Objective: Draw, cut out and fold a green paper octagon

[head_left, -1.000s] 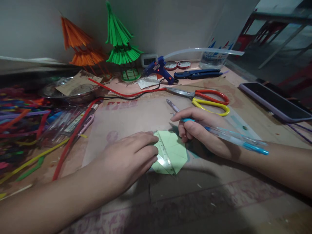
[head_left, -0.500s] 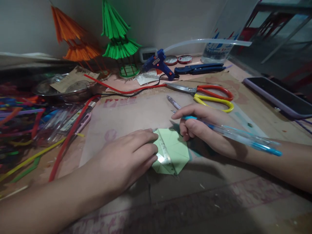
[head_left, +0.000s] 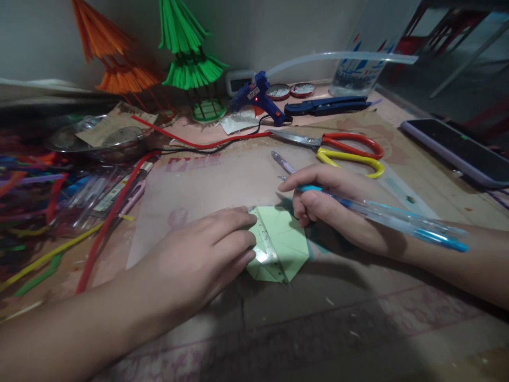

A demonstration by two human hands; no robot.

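Observation:
My left hand [head_left: 202,254] lies with its fingers extended, the fingertips pressing a small clear ruler [head_left: 267,237] onto a pale green, many-sided piece of paper [head_left: 293,239]. Thin lines cross the paper, and the ruler runs over it at a slant. In my right hand [head_left: 330,199] is a blue-and-clear pen [head_left: 397,220], pinched between thumb and fingers. Its tip points left, raised above the far edge of the paper. Just beyond my right fingers lies another pen [head_left: 281,160] with a greyish barrel, partly hidden.
Red-and-yellow-handled scissors [head_left: 350,151] lie behind my right hand. Further back are a blue glue gun [head_left: 258,101], dark blue pliers [head_left: 326,105] and a green tree-like model [head_left: 194,74]. A phone [head_left: 457,148] rests at right. Coloured pipe cleaners [head_left: 35,196] crowd the left side.
The view has shifted slightly. Both hands, the ruler and the paper keep nearly the same places, with the pen still raised.

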